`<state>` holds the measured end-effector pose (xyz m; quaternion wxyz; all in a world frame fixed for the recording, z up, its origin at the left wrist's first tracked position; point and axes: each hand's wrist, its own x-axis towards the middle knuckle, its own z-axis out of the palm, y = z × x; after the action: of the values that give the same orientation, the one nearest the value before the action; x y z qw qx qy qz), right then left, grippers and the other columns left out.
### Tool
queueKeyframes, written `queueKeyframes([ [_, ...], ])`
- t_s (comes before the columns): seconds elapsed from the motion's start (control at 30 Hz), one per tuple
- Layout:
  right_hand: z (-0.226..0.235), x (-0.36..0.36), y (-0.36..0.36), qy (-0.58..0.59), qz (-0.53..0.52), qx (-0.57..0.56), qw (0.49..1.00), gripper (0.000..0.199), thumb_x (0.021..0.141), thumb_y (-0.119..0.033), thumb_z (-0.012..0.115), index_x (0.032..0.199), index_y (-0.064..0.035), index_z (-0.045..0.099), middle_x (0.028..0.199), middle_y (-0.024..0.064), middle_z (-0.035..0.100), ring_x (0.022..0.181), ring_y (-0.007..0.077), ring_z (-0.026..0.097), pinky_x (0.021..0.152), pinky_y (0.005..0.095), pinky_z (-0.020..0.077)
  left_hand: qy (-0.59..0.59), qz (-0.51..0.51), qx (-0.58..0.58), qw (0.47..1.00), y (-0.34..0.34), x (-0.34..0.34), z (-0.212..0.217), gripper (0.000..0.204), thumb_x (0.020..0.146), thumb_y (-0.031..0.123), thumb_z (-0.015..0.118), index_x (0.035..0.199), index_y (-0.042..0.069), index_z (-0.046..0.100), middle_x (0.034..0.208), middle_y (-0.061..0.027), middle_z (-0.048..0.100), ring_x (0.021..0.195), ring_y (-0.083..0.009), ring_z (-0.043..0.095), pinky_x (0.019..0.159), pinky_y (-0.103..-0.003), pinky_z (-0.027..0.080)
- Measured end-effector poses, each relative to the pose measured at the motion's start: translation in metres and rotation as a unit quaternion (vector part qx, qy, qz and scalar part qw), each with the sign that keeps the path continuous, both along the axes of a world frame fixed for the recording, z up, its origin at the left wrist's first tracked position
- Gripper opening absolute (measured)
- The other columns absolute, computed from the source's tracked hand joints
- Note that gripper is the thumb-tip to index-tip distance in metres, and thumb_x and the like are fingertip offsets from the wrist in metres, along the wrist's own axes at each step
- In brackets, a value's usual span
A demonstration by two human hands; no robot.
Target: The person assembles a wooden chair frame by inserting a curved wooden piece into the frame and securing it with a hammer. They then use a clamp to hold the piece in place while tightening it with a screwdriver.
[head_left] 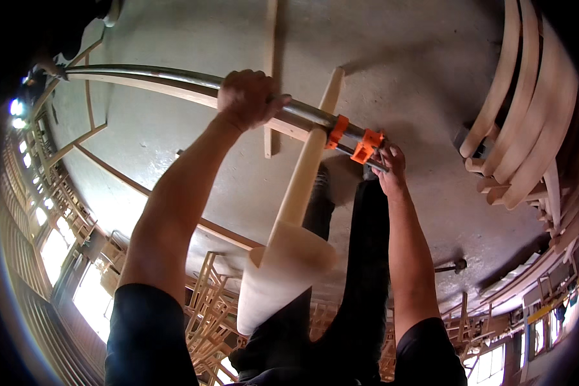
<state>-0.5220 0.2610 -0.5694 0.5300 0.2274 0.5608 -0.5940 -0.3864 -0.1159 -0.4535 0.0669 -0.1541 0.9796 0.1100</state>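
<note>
A long pipe clamp (148,71) with a grey metal pipe and orange jaws (368,147) stretches across the upper picture, alongside a pale wooden rail (186,95). My left hand (248,98) is wrapped round the pipe, over the rail. My right hand (391,168) has its fingers closed at the clamp's screw end, just past the orange jaw; the handle itself is mostly hidden. Beneath the pipe, near the jaws, a pale wooden post (300,183) meets the rail's end and widens toward me into a broad curved end (289,273).
At the far left, another person's hand (48,66) is by the clamp's other end. Curved wooden parts (521,109) are stacked at the right. Wooden bars (271,83) lie on the grey floor (392,64). Chair-like frames (209,309) stand lower left; a dark-headed tool (459,264) lies right.
</note>
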Motion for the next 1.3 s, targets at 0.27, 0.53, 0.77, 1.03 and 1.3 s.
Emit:
queueKeyframes([
  [0.27,0.069,0.000,-0.003,0.583,0.345,-0.056,0.734,0.032,0.100,-0.015,0.054,0.130,-0.0043,0.054,0.129,0.0225,0.060,0.118,0.0431,0.059,0.101,0.0484,0.0481,0.025,0.005,0.002,1.000,-0.001,0.001,-0.002,0.037,0.080,0.046,0.074,0.067,0.013,0.062,0.066,-0.0027,0.058,0.068,-0.0246,0.060,0.065,-0.040,0.049],
  [0.53,0.048,0.042,0.004,0.481,0.273,0.070,0.830,0.038,0.107,-0.038,0.041,0.103,-0.0032,0.056,0.086,0.0115,0.062,0.080,0.0311,0.063,0.074,0.0428,0.0516,0.033,0.014,0.022,0.999,-0.004,0.003,-0.001,0.040,0.083,0.048,0.069,0.068,0.012,0.060,0.069,-0.0051,0.058,0.069,-0.0269,0.060,0.066,-0.041,0.048],
  [0.77,0.113,-0.059,-0.039,-0.334,0.299,0.198,0.872,0.055,0.100,-0.064,0.047,0.076,-0.0141,0.046,0.059,-0.0002,0.046,0.048,0.0159,0.048,0.042,0.0283,0.0329,0.013,0.024,0.028,0.999,-0.005,0.000,-0.001,0.038,0.081,0.049,0.072,0.068,0.014,0.064,0.073,-0.0028,0.062,0.074,-0.0244,0.063,0.074,-0.041,0.051],
  [1.03,0.184,0.005,-0.028,0.366,0.395,0.116,0.835,0.058,0.091,-0.030,0.076,0.132,0.0045,0.053,0.080,0.0052,0.061,0.061,0.0163,0.057,0.058,0.0306,0.0501,0.061,0.040,0.020,0.997,-0.002,0.009,-0.004,0.034,0.079,0.045,0.073,0.070,0.014,0.065,0.073,-0.0027,0.062,0.074,-0.0247,0.062,0.072,-0.040,0.050],
  [1.3,0.115,-0.011,-0.037,0.696,0.391,0.042,0.601,0.014,0.094,-0.011,0.062,0.101,0.0007,0.058,0.083,0.0118,0.066,0.074,0.0308,0.065,0.065,0.0398,0.0526,0.023,0.034,0.021,0.999,-0.005,0.003,-0.002,0.035,0.083,0.046,0.070,0.069,0.014,0.064,0.074,-0.0036,0.062,0.077,-0.0254,0.062,0.073,-0.041,0.050],
])
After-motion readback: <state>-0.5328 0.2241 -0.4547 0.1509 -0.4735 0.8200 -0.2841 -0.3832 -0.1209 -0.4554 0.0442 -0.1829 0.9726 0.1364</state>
